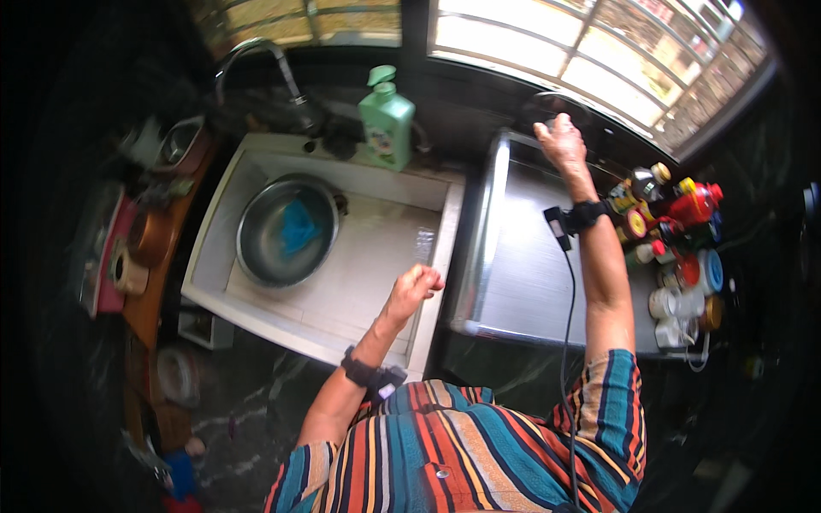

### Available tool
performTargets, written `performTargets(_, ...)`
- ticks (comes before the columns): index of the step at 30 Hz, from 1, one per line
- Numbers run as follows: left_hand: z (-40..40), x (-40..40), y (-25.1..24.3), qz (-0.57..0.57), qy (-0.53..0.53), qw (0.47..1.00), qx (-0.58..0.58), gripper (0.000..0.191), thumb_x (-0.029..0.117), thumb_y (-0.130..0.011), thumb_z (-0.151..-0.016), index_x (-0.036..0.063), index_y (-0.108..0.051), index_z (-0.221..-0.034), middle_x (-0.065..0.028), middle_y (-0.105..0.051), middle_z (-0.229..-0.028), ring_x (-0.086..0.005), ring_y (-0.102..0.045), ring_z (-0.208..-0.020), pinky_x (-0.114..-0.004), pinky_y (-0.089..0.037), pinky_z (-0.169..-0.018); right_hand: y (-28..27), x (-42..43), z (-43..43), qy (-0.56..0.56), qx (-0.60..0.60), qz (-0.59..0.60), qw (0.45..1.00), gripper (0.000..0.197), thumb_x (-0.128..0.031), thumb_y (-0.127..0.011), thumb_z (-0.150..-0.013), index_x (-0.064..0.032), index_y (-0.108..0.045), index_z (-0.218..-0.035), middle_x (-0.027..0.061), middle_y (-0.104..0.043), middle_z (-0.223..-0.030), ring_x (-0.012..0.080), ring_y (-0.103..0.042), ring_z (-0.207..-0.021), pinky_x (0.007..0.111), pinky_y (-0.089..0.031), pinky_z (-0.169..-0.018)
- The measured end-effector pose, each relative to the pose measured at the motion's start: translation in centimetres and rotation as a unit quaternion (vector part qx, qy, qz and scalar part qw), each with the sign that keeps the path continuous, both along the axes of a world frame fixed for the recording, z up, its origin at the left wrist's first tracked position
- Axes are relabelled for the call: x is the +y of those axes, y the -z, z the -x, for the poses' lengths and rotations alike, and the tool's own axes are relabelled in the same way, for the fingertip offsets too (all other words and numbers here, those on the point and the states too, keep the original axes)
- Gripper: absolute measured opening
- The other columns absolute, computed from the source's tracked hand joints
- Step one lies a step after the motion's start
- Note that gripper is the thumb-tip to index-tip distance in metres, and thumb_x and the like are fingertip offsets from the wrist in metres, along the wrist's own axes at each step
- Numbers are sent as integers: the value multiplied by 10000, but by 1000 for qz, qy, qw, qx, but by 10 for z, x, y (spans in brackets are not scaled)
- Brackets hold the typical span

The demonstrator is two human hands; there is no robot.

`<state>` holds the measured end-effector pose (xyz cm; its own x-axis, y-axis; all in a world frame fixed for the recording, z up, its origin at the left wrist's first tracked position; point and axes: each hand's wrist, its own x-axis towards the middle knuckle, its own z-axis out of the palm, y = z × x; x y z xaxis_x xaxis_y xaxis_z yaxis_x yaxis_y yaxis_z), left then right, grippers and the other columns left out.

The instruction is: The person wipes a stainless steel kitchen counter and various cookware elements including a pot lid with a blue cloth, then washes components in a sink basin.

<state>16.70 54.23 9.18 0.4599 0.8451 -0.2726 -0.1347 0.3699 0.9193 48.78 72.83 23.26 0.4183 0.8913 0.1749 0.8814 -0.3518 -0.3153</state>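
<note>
My left hand (410, 292) is over the right side of the white sink (385, 256), fingers curled, with nothing visible in it. At the sink's left side stands a round metal basin (256, 247) with a blue cloth (298, 227) and what looks like cloudy water inside. My right hand (562, 144) reaches past the back of the stainless steel counter panel (526, 256), below the window. Just beyond its fingers is a dark round object (545, 102) with a shiny rim, blurred. Whether the fingers grip it cannot be made out.
A green pump bottle (387, 125) stands behind the sink, right of the curved metal faucet (282, 70). Several sauce bottles (689, 204) and jars (710, 272) crowd the right side. A wooden shelf (144, 314) with containers runs along the left. A black cable (566, 359) hangs from my right wrist.
</note>
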Motion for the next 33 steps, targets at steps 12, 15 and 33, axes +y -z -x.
performTargets(12, 49, 47, 26, 157, -134, 977, -46, 195, 188, -565, -883, 24, -522, -979, -119, -634, -834, -196, -635, -712, -299, -528, -645, -76, -64, 249, -426, 193, 34, 883, 281, -251, -634, -835, 22, -570, -852, 195, -615, -724, 276, -628, -688, 378, -485, -619)
performTargets(15, 100, 65, 47, 203, -176, 961, -62, 176, 172, -576, -870, 30, -529, -963, -114, -632, -815, -204, -635, -701, -316, -531, -641, -59, -52, 315, -486, 168, 28, 857, 320, -286, -619, -819, 27, -571, -861, 240, -622, -799, 392, -611, -777, 428, -483, -690)
performTargets(33, 392, 94, 119, 329, -324, 885, -64, 294, 204, -569, -875, 40, -465, -1095, -126, -579, -870, -253, -609, -765, -427, -550, -645, 338, 41, 508, -110, 261, 269, 921, 782, -396, -651, -792, -65, -262, -1385, 403, -332, -1284, 528, -457, -1129, 519, -401, -962)
